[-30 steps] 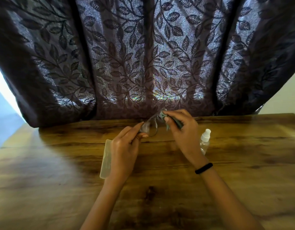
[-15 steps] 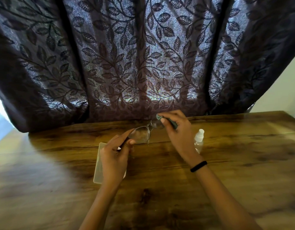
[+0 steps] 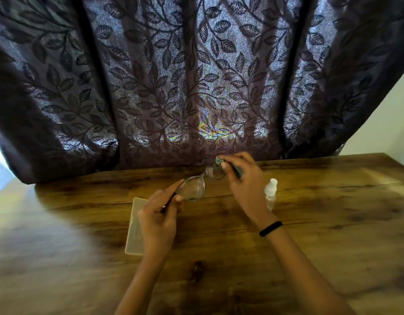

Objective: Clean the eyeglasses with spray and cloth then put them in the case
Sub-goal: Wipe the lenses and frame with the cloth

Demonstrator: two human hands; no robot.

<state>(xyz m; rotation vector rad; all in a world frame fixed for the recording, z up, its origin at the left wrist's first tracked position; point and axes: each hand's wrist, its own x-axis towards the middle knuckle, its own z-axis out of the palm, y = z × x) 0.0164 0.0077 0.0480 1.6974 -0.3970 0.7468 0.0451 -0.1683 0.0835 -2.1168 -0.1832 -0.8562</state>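
Observation:
Thin-framed eyeglasses (image 3: 197, 187) are held above the wooden table (image 3: 333, 223), lenses facing me. My left hand (image 3: 159, 220) pinches the frame at the near lens's left edge. My right hand (image 3: 244, 185) presses a small green cloth (image 3: 220, 160) against the far lens's top right rim. A pale translucent case (image 3: 133, 228) lies flat on the table, partly hidden under my left hand. A small clear spray bottle (image 3: 271, 193) with a white cap stands just right of my right wrist.
A dark leaf-patterned curtain (image 3: 196, 87) hangs along the table's far edge. A black band (image 3: 270, 228) circles my right wrist. A pale wall (image 3: 389, 123) shows at the right.
The glasses have swung from edge-on to spread out sideways, the near lens shifting left and down. My right hand keeps the cloth on the far lens. The camera view has shifted slightly.

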